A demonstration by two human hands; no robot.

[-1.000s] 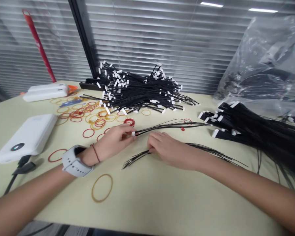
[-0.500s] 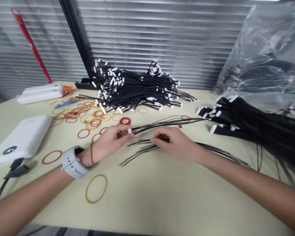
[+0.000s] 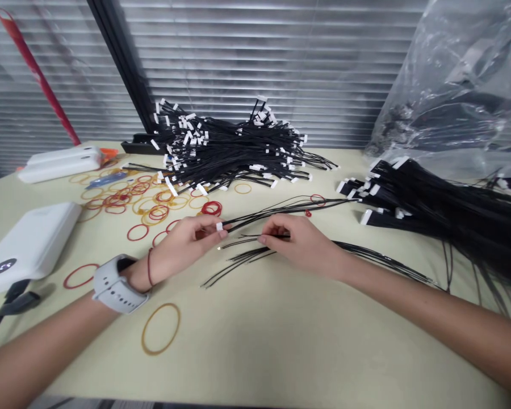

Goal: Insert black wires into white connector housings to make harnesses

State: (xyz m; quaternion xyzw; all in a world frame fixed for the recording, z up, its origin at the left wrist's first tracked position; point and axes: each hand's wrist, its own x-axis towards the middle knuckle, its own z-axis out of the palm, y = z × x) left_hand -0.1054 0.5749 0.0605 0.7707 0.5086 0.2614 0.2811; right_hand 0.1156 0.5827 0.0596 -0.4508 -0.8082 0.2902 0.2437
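Observation:
My left hand (image 3: 191, 241) pinches a small white connector (image 3: 220, 226) at the near end of a thin bundle of black wires (image 3: 276, 210). That bundle runs to the right across the table. Beside it, my right hand (image 3: 296, 243) is closed with thumb and fingertips on loose black wires (image 3: 234, 262), whose bare ends fan out to the left. The rest of these wires passes under my right hand and shows again beyond the wrist. Which strands are in the pinch is hard to make out.
A pile of black cables (image 3: 234, 147) with white connectors lies at the back, and thicker cable bundles (image 3: 443, 210) at the right by a clear plastic bag (image 3: 451, 85). Rubber bands (image 3: 142, 199) are scattered at the left near a white power bank (image 3: 34, 241).
The view has shifted slightly. Near my right fingertips, the loose wire ends have spread apart a little. Both hands keep their pinches in nearly the same places.

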